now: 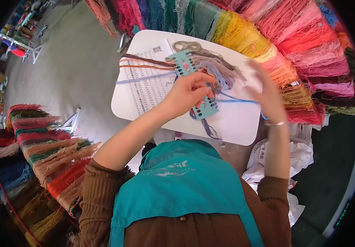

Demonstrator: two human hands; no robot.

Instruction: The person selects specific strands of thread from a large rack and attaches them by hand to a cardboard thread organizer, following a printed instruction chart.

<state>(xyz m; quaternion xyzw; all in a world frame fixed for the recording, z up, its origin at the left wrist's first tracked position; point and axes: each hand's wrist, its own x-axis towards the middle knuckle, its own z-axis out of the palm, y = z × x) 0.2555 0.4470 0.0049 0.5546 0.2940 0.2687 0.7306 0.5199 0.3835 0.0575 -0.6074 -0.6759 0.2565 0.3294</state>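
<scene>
A teal thread card with punched holes along its edges lies on a small white board. Over its middle, my left hand has thumb and forefinger pinched together where blue embroidery thread crosses the card. This thread stretches right toward my right hand, which is raised over the board's right edge and smeared by motion. Brown and orange strands hang from the card's left-hand holes. To its upper right lies a bundle of grey-lilac thread.
Under the strands is a printed chart sheet on the white board. Racks of yellow thread skeins and pink skeins stand close behind. More skeins hang at left. White plastic bags sit at lower right.
</scene>
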